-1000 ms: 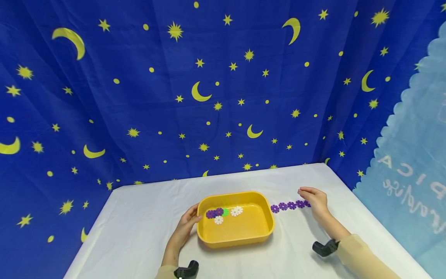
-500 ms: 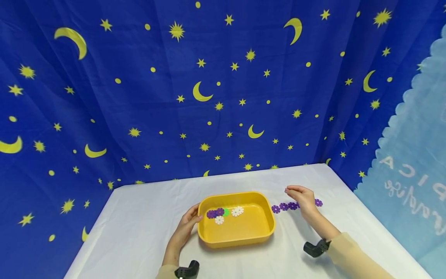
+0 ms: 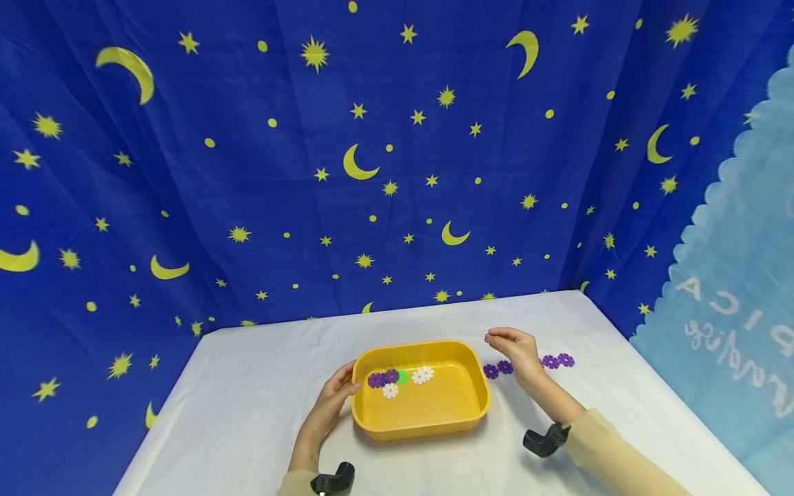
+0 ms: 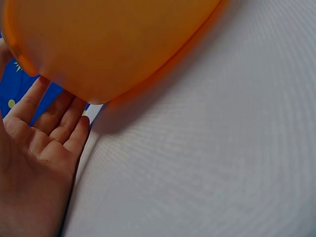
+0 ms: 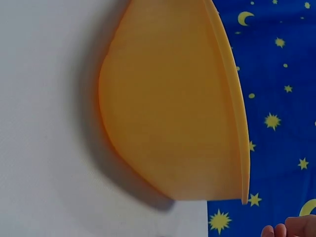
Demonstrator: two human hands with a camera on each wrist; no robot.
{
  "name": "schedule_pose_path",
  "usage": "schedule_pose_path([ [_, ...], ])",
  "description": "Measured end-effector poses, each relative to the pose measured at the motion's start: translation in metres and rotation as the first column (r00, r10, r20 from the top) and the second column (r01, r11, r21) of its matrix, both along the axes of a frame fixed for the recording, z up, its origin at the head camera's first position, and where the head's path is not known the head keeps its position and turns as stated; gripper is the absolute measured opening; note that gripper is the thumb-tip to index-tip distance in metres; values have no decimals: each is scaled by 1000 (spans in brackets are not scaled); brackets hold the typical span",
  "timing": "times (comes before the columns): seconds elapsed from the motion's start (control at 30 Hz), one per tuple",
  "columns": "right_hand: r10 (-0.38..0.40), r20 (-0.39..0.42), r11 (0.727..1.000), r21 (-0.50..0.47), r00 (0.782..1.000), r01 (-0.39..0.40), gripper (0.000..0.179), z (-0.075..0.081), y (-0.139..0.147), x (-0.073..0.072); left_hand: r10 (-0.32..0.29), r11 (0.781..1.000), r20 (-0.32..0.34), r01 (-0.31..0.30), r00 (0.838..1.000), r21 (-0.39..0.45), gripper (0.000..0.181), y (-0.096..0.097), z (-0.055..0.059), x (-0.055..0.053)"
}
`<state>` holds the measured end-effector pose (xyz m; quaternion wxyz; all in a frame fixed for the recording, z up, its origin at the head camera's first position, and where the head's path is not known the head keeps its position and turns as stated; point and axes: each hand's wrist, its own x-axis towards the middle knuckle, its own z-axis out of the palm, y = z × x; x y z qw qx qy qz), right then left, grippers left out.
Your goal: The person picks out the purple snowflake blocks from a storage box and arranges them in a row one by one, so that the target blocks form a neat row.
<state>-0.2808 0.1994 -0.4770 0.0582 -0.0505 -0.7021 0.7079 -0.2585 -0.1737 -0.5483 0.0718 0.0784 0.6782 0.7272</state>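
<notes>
- The left hand (image 3: 331,401) grips the tray (image 3: 428,417) by the end nearest it, thumb at the rim and fingers against the outer wall.
- The tray is yellow and sits on the white cloth (image 3: 248,386) between the two hands.
- In it, closest to the left hand, lie two purple discs (image 3: 376,380), one partly over the other.
- A green disc (image 3: 403,377) shows beside them, toward the right hand (part of it looks covered).
- A white disc (image 3: 389,391) lies just on the wearer's side of the purple ones.
- Farther from the left hand, a white pair (image 3: 422,375) overlaps; the tray floor toward the right hand is bare.
- The right hand (image 3: 517,355) hangs just beyond the tray's other end, fingers close together, relaxed and nearly straight; whether the tips meet the thumb I cannot tell.
- Below it runs a purple row (image 3: 491,372): two discs show on its tray side, two on its outer side (the hand hides the middle).
</notes>
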Motion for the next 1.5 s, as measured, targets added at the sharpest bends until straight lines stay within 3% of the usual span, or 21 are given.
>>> schedule_pose_path([
  [0.1, -1, 0, 1000, 11, 1000, 1, 27, 1, -6, 0, 4, 1000, 6, -4, 1000, 2, 54, 0, 0, 0],
  [0.3, 7, -12, 1000, 10, 1000, -6, 17, 0, -15, -2, 10, 1000, 6, -10, 1000, -15, 54, 0, 1, 1],
  [0.6, 32, 11, 998, 47, 999, -33, 28, 2, -35, -3, 0, 1000, 2, 0, 1000, -10, 54, -2, -1, -1],
  [0.9, 34, 77, 998, 49, 996, -38, 23, 1, -61, -5, 10, 1000, 22, -9, 1000, -28, 54, -2, -1, -1],
  [1.27, 47, 63, 996, 76, 997, -52, 20, -3, -86, -3, 12, 1000, 23, -12, 1000, 8, 54, 0, -3, -2],
  [1.5, 108, 39, 993, 34, 993, -109, 20, 17, -101, 11, 8, 1000, 20, -8, 1000, 5, 56, -1, -2, -2],
])
